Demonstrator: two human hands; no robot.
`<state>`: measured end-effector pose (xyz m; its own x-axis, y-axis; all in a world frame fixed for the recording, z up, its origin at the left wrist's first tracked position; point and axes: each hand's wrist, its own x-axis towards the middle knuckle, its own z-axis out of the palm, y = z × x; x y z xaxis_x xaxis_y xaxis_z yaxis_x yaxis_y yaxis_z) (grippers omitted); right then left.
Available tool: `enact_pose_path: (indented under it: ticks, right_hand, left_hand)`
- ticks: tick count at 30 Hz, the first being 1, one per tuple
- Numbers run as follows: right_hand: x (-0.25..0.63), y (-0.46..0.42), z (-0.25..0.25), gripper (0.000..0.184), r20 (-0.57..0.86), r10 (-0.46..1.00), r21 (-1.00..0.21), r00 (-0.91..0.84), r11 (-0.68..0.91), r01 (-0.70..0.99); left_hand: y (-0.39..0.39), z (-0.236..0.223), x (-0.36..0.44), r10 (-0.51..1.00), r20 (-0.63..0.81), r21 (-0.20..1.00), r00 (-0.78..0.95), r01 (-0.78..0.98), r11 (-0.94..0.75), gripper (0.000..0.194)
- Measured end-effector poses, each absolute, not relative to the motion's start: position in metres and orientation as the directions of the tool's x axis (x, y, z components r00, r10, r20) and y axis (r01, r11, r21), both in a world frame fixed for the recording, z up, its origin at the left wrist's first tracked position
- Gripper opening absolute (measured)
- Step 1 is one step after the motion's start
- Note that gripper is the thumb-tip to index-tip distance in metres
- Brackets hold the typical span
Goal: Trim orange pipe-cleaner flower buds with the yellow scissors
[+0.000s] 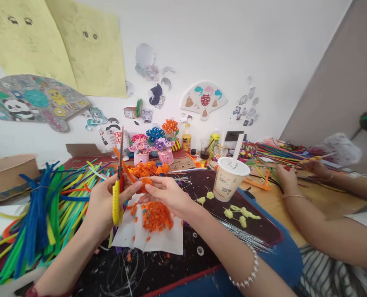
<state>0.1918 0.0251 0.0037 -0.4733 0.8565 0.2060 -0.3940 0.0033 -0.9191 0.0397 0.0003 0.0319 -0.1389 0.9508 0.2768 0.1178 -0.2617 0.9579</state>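
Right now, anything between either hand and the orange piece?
Nothing visible: the left hand and right hand both touch the orange piece. The yellow-handled scissors stand at the left hand, off to the piece's side.

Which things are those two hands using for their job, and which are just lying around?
Seem to belong to the job:
- orange fuzzy piece, held between left hand and right hand
- yellow-handled scissors, at the left hand
- orange fluff on white paper

Probably just lying around:
- lidded cup with a straw
- yellow drink bottle
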Motion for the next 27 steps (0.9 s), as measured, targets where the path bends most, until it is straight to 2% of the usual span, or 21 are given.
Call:
enact_pose_path:
  ticks: [7,16,27]
  right_hand:
    - [0.1923,0.0281,0.0006,0.044,0.292,0.806,-0.92,-0.515,0.089,-0.381]
    - [0.1906,0.0275,0.0022,0.047,0.341,0.818,-0.935,-0.463,0.246,-0.254]
    - [0.1929,0.0252,0.0059,0.045,0.325,0.824,-0.937,-0.464,0.213,-0.278]
  left_hand:
    - [-0.0029,0.0371,0.0423,0.979,0.169,0.985,-0.113,0.065,-0.162,0.032]
    - [-0.0037,0.0339,0.0405,0.978,0.191,0.981,-0.083,0.06,-0.187,0.029]
    - [-0.0022,0.0345,0.0379,0.954,0.251,0.968,-0.162,0.075,-0.241,0.032]
